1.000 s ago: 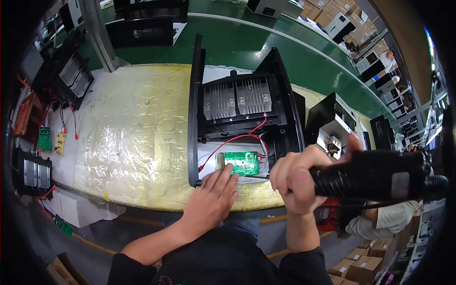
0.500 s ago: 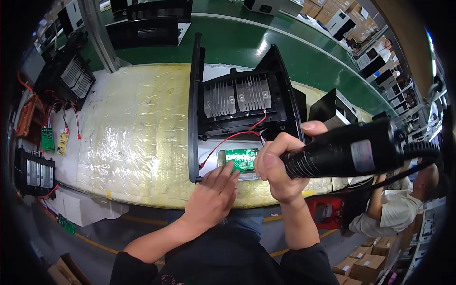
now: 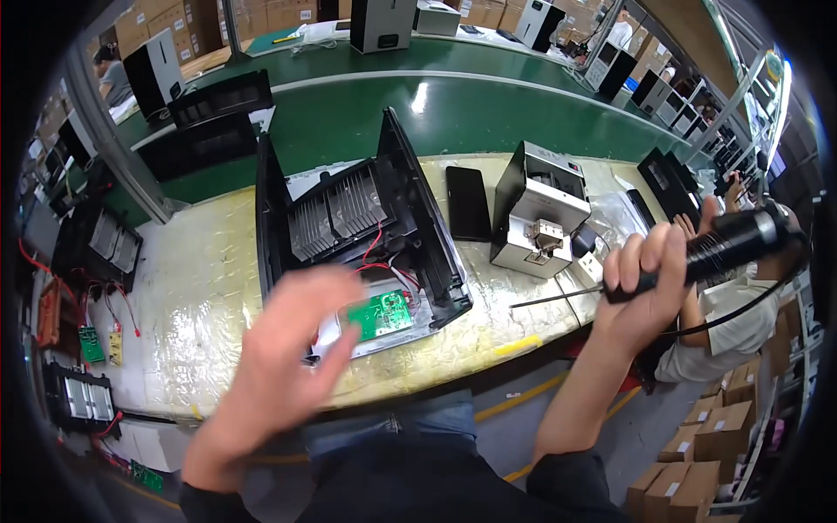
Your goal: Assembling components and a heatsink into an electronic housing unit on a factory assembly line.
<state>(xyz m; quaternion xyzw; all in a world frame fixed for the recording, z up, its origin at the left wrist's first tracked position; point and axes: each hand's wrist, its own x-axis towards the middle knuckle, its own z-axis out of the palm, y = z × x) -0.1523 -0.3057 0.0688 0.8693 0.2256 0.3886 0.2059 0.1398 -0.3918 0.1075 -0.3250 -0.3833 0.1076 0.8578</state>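
My right hand point(image 3: 647, 272) is wrapped round a black electric screwdriver point(image 3: 719, 244), raised off the bench on the right. Its long thin bit points left, and a black cable trails from its back end. My left hand point(image 3: 288, 353), blurred by motion, hovers at the near left side of a black housing point(image 3: 418, 200) with thumb and fingers apart. Nothing shows between them. Inside the housing lie a grey finned heat sink point(image 3: 336, 213) and, nearer me, a green circuit board point(image 3: 381, 314) with red wires. My left hand partly covers the board's left side.
Right of the housing are a black flat slab point(image 3: 468, 203) and a silver-and-black boxy unit point(image 3: 545, 205). More heat-sink units point(image 3: 100, 244) and small boards point(image 3: 91, 344) sit at the left end. A green conveyor point(image 3: 349, 109) runs behind; a co-worker point(image 3: 728, 314) is at right.
My right hand has carried the screwdriver up and right, away from the circuit board. My left hand has lifted off the board, moving left. The view has swung right, showing more of the bench there.
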